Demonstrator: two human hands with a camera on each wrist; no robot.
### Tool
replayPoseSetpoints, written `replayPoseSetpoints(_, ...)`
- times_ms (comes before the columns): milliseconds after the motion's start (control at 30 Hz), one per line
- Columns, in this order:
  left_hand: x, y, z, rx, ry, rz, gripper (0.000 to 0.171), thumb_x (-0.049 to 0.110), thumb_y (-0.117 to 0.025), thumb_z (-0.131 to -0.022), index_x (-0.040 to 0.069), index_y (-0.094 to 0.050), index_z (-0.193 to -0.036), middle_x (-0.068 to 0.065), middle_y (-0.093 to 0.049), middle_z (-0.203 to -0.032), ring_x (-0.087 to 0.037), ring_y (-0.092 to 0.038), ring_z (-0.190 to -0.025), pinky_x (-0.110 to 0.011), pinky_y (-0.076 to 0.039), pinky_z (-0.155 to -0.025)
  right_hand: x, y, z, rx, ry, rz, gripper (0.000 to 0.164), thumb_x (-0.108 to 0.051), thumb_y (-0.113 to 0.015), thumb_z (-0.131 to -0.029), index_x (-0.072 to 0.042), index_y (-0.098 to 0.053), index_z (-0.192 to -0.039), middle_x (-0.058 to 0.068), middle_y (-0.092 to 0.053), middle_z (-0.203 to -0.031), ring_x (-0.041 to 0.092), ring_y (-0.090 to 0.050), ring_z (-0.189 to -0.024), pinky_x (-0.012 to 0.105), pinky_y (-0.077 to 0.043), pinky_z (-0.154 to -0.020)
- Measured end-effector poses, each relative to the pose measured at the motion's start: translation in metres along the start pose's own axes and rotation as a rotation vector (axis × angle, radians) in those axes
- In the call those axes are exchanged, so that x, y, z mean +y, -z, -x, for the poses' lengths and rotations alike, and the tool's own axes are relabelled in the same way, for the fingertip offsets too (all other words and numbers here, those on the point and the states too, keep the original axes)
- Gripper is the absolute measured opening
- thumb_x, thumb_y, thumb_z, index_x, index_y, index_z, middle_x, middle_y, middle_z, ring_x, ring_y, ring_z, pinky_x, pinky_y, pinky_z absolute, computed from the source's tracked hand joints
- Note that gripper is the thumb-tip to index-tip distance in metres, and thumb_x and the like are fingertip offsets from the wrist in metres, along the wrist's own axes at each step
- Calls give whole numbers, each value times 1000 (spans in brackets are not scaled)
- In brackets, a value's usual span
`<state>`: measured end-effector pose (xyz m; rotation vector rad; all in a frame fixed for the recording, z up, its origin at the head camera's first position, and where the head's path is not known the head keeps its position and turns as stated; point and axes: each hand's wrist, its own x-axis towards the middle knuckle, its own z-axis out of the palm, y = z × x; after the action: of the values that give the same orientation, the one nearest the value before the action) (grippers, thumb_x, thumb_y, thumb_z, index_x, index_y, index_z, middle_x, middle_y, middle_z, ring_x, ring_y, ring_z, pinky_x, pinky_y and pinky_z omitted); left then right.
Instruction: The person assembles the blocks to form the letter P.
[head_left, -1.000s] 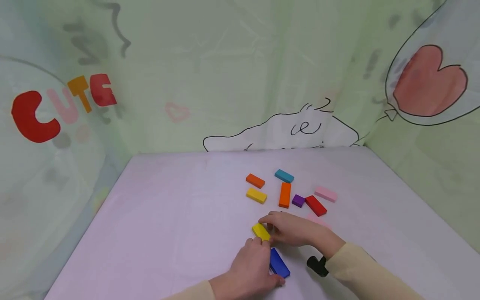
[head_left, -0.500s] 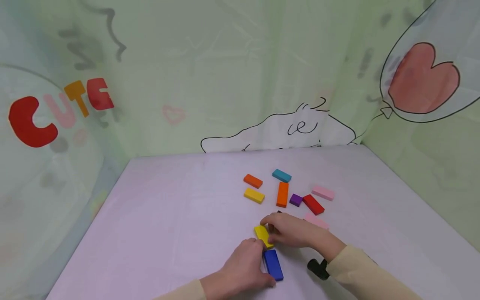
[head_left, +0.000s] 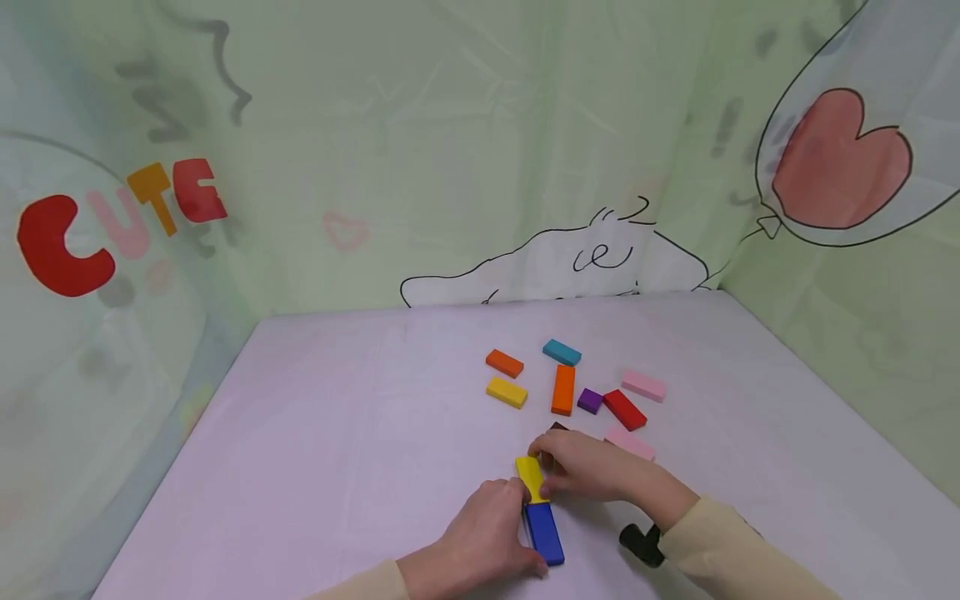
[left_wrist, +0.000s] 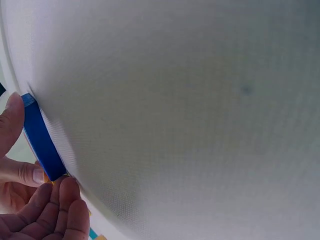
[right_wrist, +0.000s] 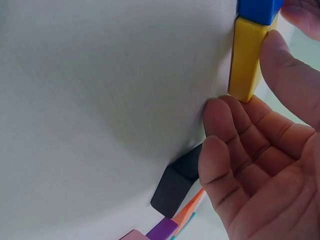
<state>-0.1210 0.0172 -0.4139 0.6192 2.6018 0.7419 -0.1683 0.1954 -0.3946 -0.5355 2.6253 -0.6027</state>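
In the head view, my left hand [head_left: 483, 533] grips the blue block [head_left: 545, 533], thumb at its near end and fingers at the far end. The left wrist view shows the same blue block [left_wrist: 44, 142] between thumb and fingertips. My right hand [head_left: 588, 467] holds a yellow block [head_left: 529, 479] between thumb and fingers. Yellow and blue lie end to end, nearly in one line, on the table [head_left: 337, 467]. In the right wrist view the yellow block [right_wrist: 246, 57] meets the blue block [right_wrist: 257, 10]. A dark block [right_wrist: 175, 185] lies just beyond my right fingers.
Farther back lie two orange blocks [head_left: 563, 390], another yellow block [head_left: 507, 392], a teal block [head_left: 562, 352], a purple block [head_left: 590, 401], a red block [head_left: 625, 410] and two pink blocks [head_left: 643, 385]. A black device [head_left: 642, 546] sits by my right sleeve. Printed cloth walls [head_left: 375, 167] enclose the table.
The blue block has turned straighter and shifted slightly left. The yellow block has turned as well and come into line with it, end against end. Both hands keep their holds.
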Motion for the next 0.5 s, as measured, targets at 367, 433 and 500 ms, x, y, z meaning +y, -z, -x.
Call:
replayPoseSetpoints(367, 4, 2, 1, 15, 22, 35, 62, 31, -98, -66, 4, -66, -111, 1, -63, -84, -7, -53, -71, -17, -51, -69, 1, -2, 5, 7, -28, 11, 43, -17, -85, -83, -7, -70, -122, 1, -64, -97, 15, -57, -89, 39, -61, -88)
replayPoseSetpoints(433, 4, 2, 1, 18, 32, 34, 63, 31, -99, -65, 3, -66, -112, -1, -64, -85, -8, -54, -72, -18, -53, -70, 2, -2, 6, 3, -33, 4, 44, -18, -85, -83, -8, -70, -123, 1, -64, -97, 15, -57, -88, 38, -61, -87)
replayPoseSetpoints(500, 5, 2, 1, 23, 47, 38, 65, 30, -99, -64, 2, -66, -112, -1, -64, -84, -9, -54, -71, -19, -54, -71, 3, -2, 7, 1, -41, -5, 47, -19, -86, -82, -8, -69, -125, 1, -64, -96, 15, -57, -87, 37, -60, -85)
